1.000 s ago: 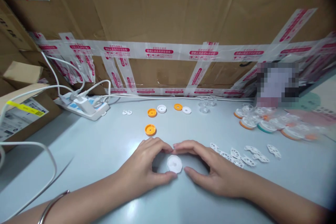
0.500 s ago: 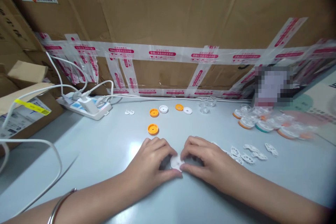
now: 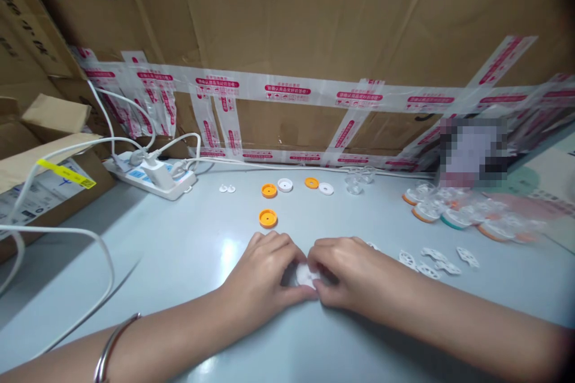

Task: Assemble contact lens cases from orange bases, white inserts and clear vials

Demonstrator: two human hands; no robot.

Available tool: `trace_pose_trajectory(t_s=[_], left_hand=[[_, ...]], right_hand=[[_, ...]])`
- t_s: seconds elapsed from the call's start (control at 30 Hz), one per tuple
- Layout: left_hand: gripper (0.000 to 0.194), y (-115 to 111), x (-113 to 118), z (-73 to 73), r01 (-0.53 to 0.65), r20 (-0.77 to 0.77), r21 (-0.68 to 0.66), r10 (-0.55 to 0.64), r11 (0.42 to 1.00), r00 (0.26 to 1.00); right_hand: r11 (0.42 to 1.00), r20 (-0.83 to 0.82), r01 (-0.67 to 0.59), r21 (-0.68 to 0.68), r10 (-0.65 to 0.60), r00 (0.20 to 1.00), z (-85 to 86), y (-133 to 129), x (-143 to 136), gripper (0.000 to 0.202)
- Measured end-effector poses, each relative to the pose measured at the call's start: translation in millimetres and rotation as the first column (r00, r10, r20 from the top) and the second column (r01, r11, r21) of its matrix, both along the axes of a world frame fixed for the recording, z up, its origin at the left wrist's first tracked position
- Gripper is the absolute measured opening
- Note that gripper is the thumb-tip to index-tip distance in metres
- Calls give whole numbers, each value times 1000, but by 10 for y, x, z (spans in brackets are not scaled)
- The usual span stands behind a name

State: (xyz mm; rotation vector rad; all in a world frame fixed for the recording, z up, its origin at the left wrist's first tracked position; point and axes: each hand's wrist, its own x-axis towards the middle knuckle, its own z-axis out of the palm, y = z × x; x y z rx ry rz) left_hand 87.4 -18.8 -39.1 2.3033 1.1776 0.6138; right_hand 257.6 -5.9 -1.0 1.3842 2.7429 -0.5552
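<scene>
Between my two hands is a small round white plastic disc (image 3: pixel 306 276), partly covered by fingers. My left hand (image 3: pixel 271 272) pinches its left side between thumb and fingers. From the other side, the fingertips and thumb of my right hand (image 3: pixel 348 272) close on its right edge. An orange round cap (image 3: pixel 268 218) lies on the table just beyond my left hand. Farther back are a second orange cap (image 3: pixel 269 191), a white cap (image 3: pixel 284 185), an orange ring (image 3: pixel 311 182) and a white ring (image 3: pixel 326 189).
White openwork pieces (image 3: pixel 428 270) lie right of my right hand. Clear-topped parts with coloured bases (image 3: pixel 426 210) are grouped at the back right. Clear cups (image 3: pixel 354 184) and two tiny white pieces (image 3: pixel 227 188) sit farther back. A power strip (image 3: pixel 166 185) with cables stands left, before large cardboard boxes.
My right hand has closed in farther over the white disc, its fingers more curled and covering more of it. The whole view has shifted slightly.
</scene>
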Motion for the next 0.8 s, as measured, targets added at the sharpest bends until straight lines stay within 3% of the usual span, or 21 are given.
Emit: trace_pose_trajectory(t_s=[0.37, 0.8], left_hand=[[25, 15, 5, 15, -1, 16, -40, 2, 999, 1000], [29, 15, 10, 8, 2, 5, -40, -2, 999, 1000]], right_hand=[[1000, -191, 27, 13, -24, 981, -34, 11, 87, 10], [998, -290, -51, -21, 43, 956, -65, 16, 202, 11]])
